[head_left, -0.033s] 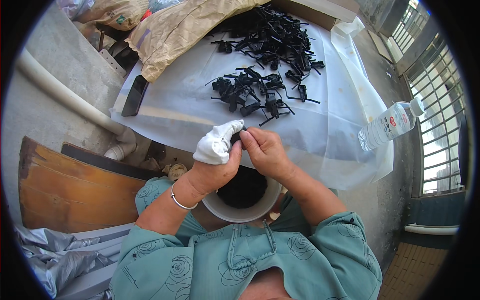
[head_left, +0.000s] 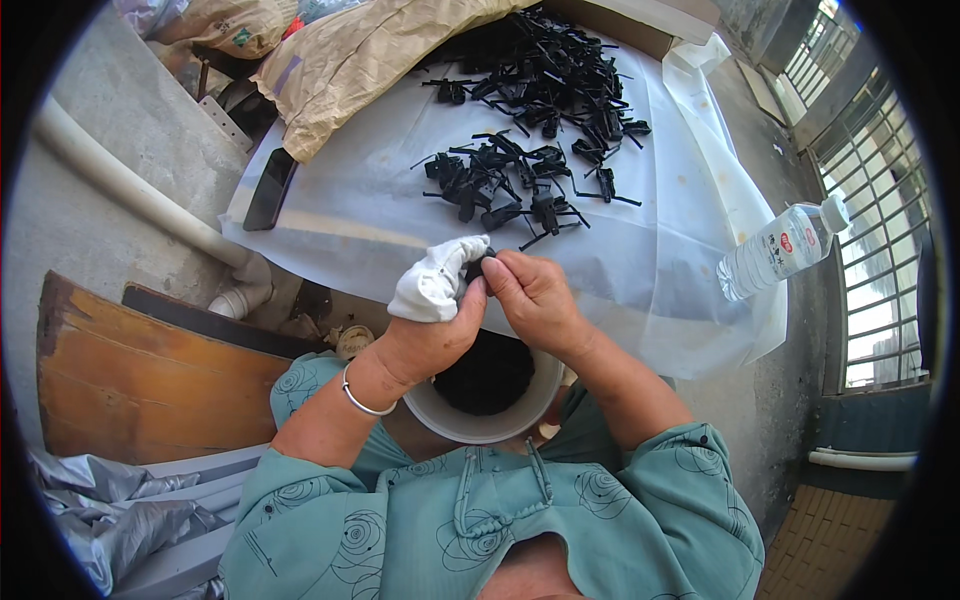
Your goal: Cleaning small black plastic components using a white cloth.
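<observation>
My left hand (head_left: 440, 300), its fingers covered by a white cloth glove, is closed on a small black plastic part (head_left: 480, 268). Fingers and thumb of my right hand (head_left: 535, 300) pinch the same part from the other side; most of it is hidden. Just below both hands, a pale bucket (head_left: 470, 433) stands between my knees with a dark mass of black pieces (head_left: 485, 375) inside. Beyond the hands, a small cluster of black plastic parts (head_left: 500, 185) with thin stems lies on the sheet-covered table, and a larger heap (head_left: 550, 70) lies behind it.
White plastic sheeting (head_left: 350, 215) covers the table. A phone (head_left: 270, 190) lies at its left edge beside brown paper (head_left: 350, 75). A clear water bottle (head_left: 780, 250) is at the right edge. Left of my legs are a wooden panel (head_left: 150, 380) and a white pipe (head_left: 140, 180).
My gloved left hand has shifted very slightly upward. Both hands keep their grip on the small black part, and nothing else has visibly moved.
</observation>
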A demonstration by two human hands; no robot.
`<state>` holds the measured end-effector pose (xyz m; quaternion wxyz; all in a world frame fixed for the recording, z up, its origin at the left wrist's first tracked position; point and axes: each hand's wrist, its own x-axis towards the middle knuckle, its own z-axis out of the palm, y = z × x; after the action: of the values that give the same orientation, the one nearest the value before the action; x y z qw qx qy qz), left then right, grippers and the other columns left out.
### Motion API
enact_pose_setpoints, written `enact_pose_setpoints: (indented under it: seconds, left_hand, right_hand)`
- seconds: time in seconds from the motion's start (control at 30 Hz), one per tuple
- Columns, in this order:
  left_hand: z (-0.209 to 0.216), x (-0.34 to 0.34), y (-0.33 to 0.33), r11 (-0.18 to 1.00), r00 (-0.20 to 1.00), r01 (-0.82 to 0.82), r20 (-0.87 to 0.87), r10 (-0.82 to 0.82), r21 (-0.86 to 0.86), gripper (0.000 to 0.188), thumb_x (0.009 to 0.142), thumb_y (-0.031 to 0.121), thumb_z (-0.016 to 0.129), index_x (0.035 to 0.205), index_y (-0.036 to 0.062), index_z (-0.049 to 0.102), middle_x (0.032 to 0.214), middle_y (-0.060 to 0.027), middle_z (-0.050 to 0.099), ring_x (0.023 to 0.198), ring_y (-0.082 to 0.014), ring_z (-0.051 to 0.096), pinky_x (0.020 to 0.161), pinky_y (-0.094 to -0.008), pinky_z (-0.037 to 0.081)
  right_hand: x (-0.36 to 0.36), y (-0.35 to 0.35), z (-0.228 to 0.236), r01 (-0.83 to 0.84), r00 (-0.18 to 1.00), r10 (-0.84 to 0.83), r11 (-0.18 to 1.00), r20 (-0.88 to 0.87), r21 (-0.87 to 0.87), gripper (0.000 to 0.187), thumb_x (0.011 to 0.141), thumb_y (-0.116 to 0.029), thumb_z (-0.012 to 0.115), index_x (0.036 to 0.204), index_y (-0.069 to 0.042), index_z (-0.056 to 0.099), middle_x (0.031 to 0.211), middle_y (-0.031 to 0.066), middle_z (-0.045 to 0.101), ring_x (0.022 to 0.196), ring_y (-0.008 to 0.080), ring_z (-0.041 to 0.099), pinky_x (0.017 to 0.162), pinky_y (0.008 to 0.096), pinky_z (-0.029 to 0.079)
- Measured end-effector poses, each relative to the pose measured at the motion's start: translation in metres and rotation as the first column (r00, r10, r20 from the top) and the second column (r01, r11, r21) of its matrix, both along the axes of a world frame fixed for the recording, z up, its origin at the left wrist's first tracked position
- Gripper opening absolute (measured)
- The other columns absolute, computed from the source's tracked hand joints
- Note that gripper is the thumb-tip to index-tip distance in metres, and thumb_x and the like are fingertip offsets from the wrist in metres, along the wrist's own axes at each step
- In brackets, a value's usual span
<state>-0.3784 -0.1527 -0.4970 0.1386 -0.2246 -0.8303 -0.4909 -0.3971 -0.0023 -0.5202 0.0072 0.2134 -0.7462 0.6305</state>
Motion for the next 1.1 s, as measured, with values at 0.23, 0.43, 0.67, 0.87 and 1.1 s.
enact_pose_setpoints:
  seconds: [0.23, 0.43, 0.67, 0.87, 1.1]
  left_hand:
    - [0.002, -0.010, -0.010, 0.833, 0.843, -0.039, 0.466, -0.269, 0.552, 0.032, 0.088, 0.009, 0.053, 0.116, 0.0032, 0.040, 0.082, -0.0005, 0.051, 0.063, -0.0060, 0.045, 0.056, -0.0194, 0.040]
    - [0.012, -0.005, -0.005, 0.916, 0.782, 0.104, 0.537, -0.316, 0.387, 0.034, 0.089, 0.009, 0.043, 0.123, 0.0043, 0.038, 0.080, 0.0006, 0.050, 0.060, -0.0025, 0.041, 0.051, -0.0172, 0.036]
    - [0.006, -0.005, -0.006, 0.929, 0.850, 0.121, 0.447, -0.279, 0.350, 0.027, 0.084, 0.004, 0.044, 0.111, 0.0032, 0.044, 0.085, -0.0009, 0.049, 0.070, -0.0050, 0.043, 0.061, -0.0206, 0.039]
    - [0.000, -0.005, 0.001, 0.985, 0.954, 0.146, 0.251, -0.165, 0.091, 0.027, 0.082, 0.001, 0.043, 0.108, -0.0005, 0.046, 0.091, -0.0063, 0.049, 0.082, -0.0139, 0.048, 0.073, -0.0259, 0.042]
    - [0.011, 0.003, -0.001, 0.990, 0.981, 0.101, 0.176, -0.082, -0.100, 0.026, 0.081, 0.008, 0.049, 0.106, -0.0025, 0.049, 0.091, -0.0186, 0.056, 0.083, -0.0316, 0.055, 0.073, -0.0331, 0.045]
  right_hand:
    - [-0.012, 0.028, 0.018, -0.123, 0.983, 0.166, 0.918, -0.082, 0.378, 0.012, 0.082, -0.012, 0.062, 0.088, -0.001, 0.061, 0.063, 0.0047, 0.052, 0.056, 0.0125, 0.047, 0.052, 0.0252, 0.039]
    - [-0.012, 0.022, 0.016, -0.019, 0.925, 0.045, 0.997, -0.377, 0.072, 0.013, 0.077, -0.008, 0.067, 0.086, -0.002, 0.060, 0.063, 0.0046, 0.052, 0.052, 0.0131, 0.047, 0.049, 0.0257, 0.038]
    - [-0.006, 0.016, 0.017, -0.009, 0.997, 0.016, 0.996, -0.076, 0.093, 0.013, 0.086, -0.013, 0.058, 0.083, -0.001, 0.053, 0.062, 0.0071, 0.051, 0.054, 0.0166, 0.044, 0.052, 0.0264, 0.039]
    - [-0.004, 0.014, 0.016, -0.134, 0.983, 0.152, 0.976, -0.099, 0.170, 0.017, 0.089, -0.013, 0.051, 0.078, 0.000, 0.051, 0.060, 0.0124, 0.046, 0.052, 0.0231, 0.040, 0.051, 0.0316, 0.038]
    - [-0.001, 0.009, 0.010, -0.017, 0.969, 0.051, 0.990, -0.243, 0.142, 0.021, 0.087, -0.012, 0.054, 0.071, 0.000, 0.049, 0.058, 0.0137, 0.044, 0.049, 0.0257, 0.041, 0.049, 0.0335, 0.037]
